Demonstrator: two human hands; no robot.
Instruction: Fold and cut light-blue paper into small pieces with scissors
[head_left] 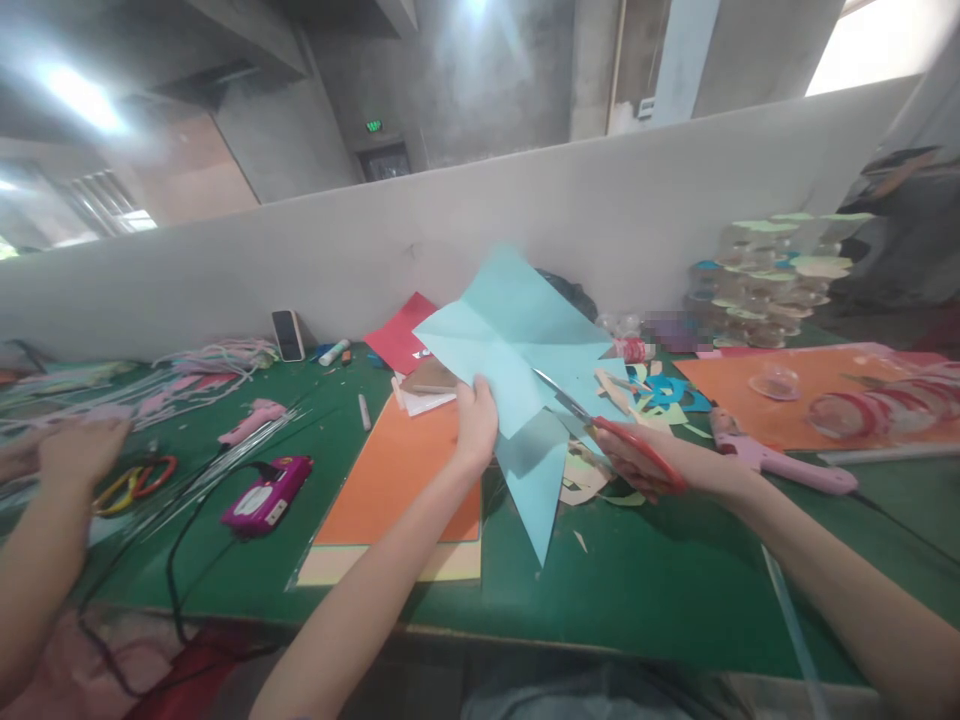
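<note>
Above the middle of the green table, my left hand pinches the lower edge of a folded light blue paper, thumb on top. One pointed part of the paper hangs down toward the table. On the right, my right hand is wrapped round the red handles of a pair of scissors. The blades point up and left and lie against the blue paper, near its cut edge. Part of the fingers is hidden behind the handles.
Orange sheets lie under my left forearm. A pink glue gun and paper scraps are on the right. Leftward are a purple device, wires and another person's hands. A stack of plastic cups stands at the back right.
</note>
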